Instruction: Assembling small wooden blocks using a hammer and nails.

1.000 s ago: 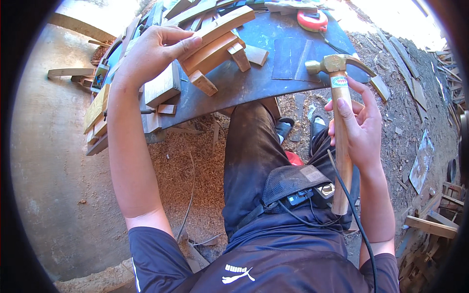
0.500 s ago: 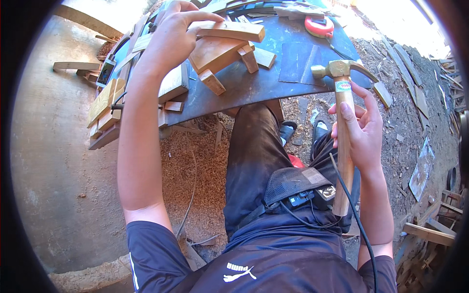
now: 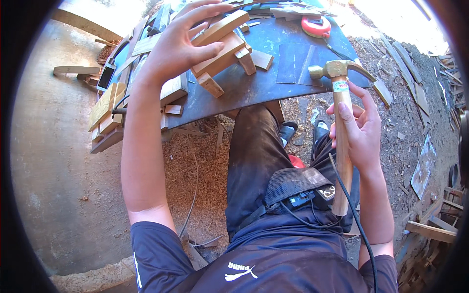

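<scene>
So since half a second ago, the left grip (image 3: 181, 51) has spread out and the wooden bar (image 3: 224, 27) has swung from roughly level to slanting up toward the right. Bar looks to be sitting over the block (image 3: 217, 61) with stubby legs (image 3: 211, 85), up on the counter (image 3: 244, 94). Left fingers are splayed wide around the bar's end; can't tell if any actually touch. Right grip (image 3: 364, 127) is wrapped loosely round the hammer (image 3: 342, 122), head up. My worry: if nothing's really pinning that bar, a bump could slide it off. Also, the black cable (image 3: 355, 210) crossing the handle might snag a swing.
</scene>
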Motion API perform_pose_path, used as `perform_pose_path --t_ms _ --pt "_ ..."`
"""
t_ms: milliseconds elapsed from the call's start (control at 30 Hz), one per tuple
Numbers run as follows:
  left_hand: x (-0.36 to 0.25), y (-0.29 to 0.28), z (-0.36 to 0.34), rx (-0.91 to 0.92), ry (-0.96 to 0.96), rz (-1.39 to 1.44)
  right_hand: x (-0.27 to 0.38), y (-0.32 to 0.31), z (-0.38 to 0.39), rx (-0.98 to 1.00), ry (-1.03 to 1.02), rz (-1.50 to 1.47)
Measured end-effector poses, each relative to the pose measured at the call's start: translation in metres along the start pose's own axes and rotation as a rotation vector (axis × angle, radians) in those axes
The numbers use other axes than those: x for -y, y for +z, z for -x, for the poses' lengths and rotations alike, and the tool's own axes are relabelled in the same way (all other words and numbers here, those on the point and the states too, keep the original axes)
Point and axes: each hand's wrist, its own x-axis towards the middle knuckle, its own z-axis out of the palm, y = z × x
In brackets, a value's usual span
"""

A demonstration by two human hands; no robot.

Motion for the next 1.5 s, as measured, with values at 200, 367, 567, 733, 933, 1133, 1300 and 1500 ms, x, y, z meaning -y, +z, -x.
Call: perform_pose_path --t_ms 200,367,567,733,933,1133,1300,1500 --pt "-0.010 -0.016 0.027 -0.016 -0.518 -0.271 -0.001 -0.001 0.000 0.006 -0.012 -0.002" --pt "-0.002 -0.011 0.020 -0.027 -0.360 -0.289 -0.002 -0.003 0.000 0.004 -0.031 -0.004" --pt "0.005 -0.007 0.013 0.004 -0.335 -0.210 0.000 0.000 0.002 -0.003 -0.033 0.016" --pt "0.003 -0.011 0.012 0.047 -0.405 -0.169 -0.002 -0.001 0.001 0.001 -0.034 -0.001" --pt "0.009 -0.011 0.012 0.040 -0.377 -0.163 -0.001 -0.002 0.001 0.003 -0.033 0.015" --pt "0.019 -0.012 0.015 0.007 -0.294 -0.171 -0.002 -0.001 -0.001 0.001 -0.042 0.011" --pt "0.012 -0.014 0.013 0.059 -0.347 -0.174 0.000 -0.001 0.000 -0.002 -0.036 0.019" --pt "0.015 -0.011 0.015 0.038 -0.362 -0.088 -0.001 -0.002 0.000 -0.005 -0.028 0.016"
